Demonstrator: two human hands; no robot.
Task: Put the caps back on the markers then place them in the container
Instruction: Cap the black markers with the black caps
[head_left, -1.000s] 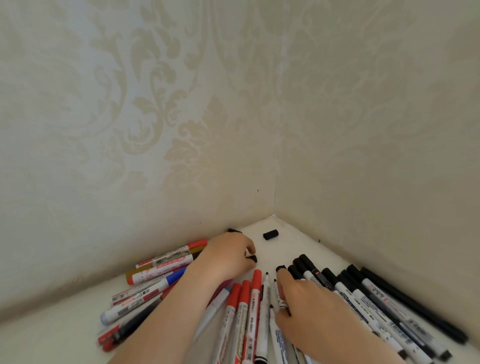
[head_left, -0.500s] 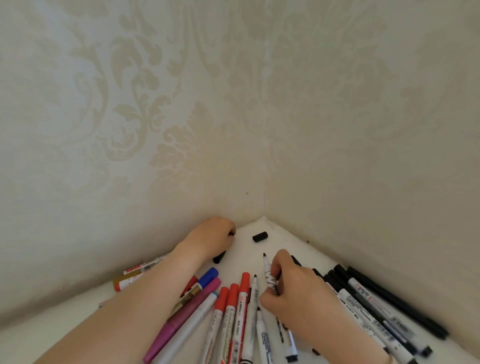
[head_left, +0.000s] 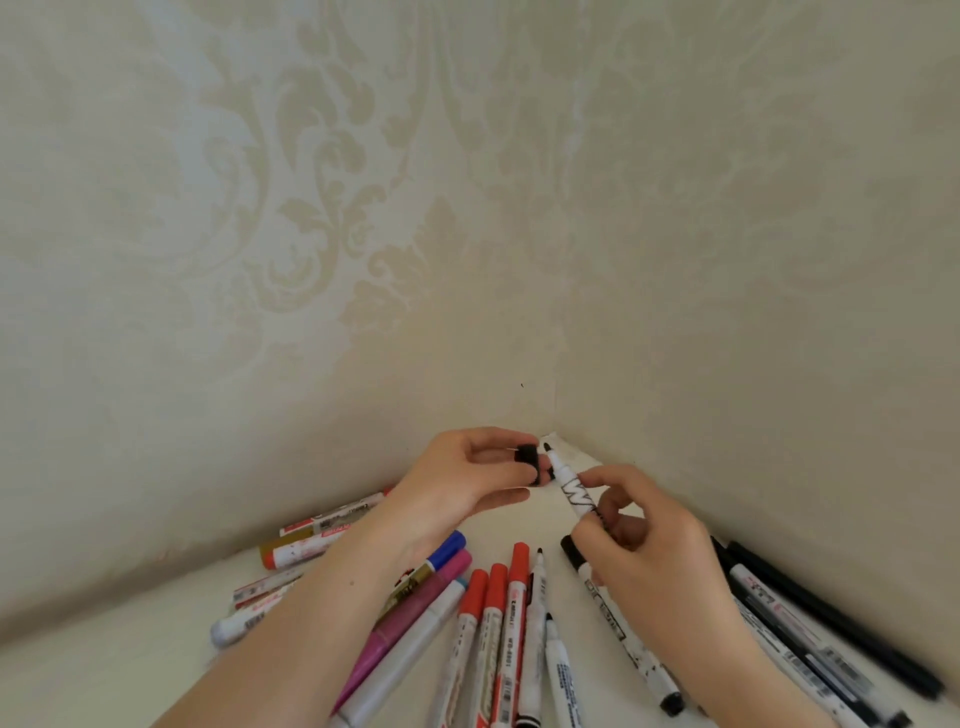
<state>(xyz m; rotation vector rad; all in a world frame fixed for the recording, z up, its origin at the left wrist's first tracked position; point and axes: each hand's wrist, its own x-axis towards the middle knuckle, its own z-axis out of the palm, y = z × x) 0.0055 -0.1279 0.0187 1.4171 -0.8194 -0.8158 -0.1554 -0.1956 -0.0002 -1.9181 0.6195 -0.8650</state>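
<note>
Left hand (head_left: 467, 475) pinching small black plastic cap (head_left: 527, 454) just beside bare black tip of white-barrelled marker (head_left: 574, 488), gripped by right hand (head_left: 654, 551) above scattered markers.

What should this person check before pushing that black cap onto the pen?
1. Cap held in left hand: ok.
2. Pen held in right hand: ok.
3. Pen tip bare and pointing at the cap: ok.
4. Cap's open end facing the tip: cannot tell.
5. Cap colour matches the black tip: ok.
6. Container in sight for afterwards: not ok, none visible.
</note>
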